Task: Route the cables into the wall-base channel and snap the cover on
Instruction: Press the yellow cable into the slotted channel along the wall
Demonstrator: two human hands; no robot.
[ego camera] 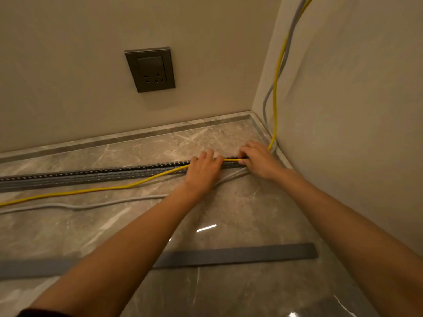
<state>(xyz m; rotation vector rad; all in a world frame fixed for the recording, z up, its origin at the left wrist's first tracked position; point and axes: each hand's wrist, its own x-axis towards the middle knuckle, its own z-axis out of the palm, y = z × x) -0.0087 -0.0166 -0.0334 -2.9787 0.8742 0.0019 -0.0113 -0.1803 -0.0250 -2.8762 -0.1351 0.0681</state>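
A long grey slotted channel lies on the marble floor, running left to right toward the corner. A yellow cable comes down the right wall, crosses the channel's right end and trails off left over the floor. My left hand and my right hand both pinch a short stretch of that yellow cable over the channel's right end. A grey cable lies loose on the floor in front of the channel. The flat grey cover strip rests on the floor nearer to me, partly hidden by my left forearm.
A dark wall socket sits on the back wall above the floor. The skirting runs along the back wall into the corner at the right, where the side wall stands close to my right arm.
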